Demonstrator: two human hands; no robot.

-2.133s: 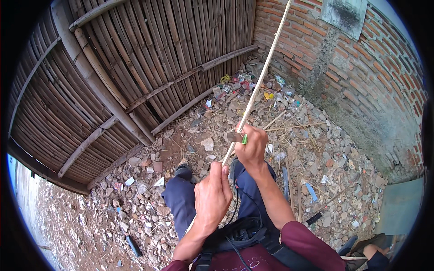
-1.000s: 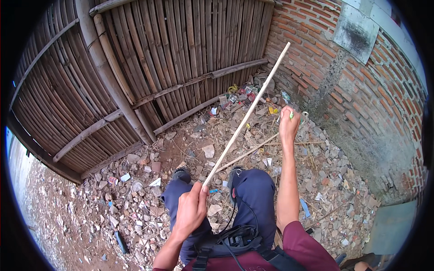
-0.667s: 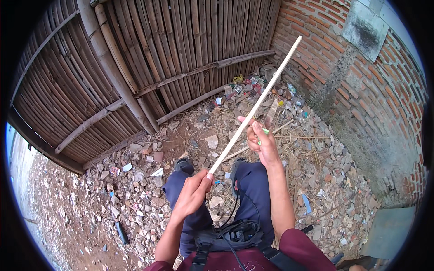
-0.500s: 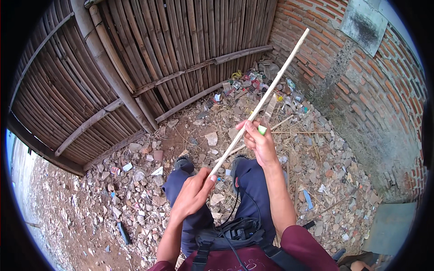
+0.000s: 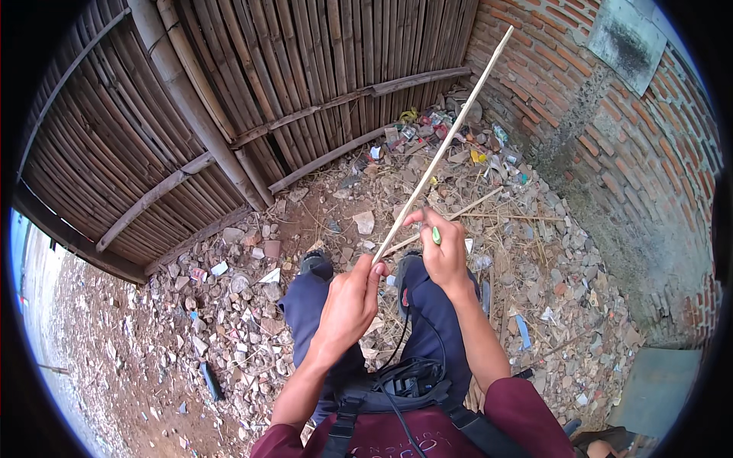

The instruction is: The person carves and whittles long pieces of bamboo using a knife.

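A long pale bamboo stick [image 5: 453, 133] slants up and away to the right, its far tip in front of the brick wall. My left hand [image 5: 350, 301] is closed round its near end, thumb on top. My right hand [image 5: 445, 252] is curled beside the stick a little further along, index finger against or very near it. In that fist is a knife, its green handle [image 5: 436, 235] showing between the fingers. The blade cannot be made out now; it showed half a second ago.
A slatted bamboo fence [image 5: 321, 61] stands ahead and left, meeting a brick wall [image 5: 611, 153] on the right. Stones and litter [image 5: 229, 305] cover the ground, with loose sticks [image 5: 477, 204] beyond my right hand. A grey panel [image 5: 655, 389] lies at lower right.
My left hand has moved up and right with the stick, which now stands steeper. My right hand has turned and come closer to my left, so the knife's blade no longer shows.
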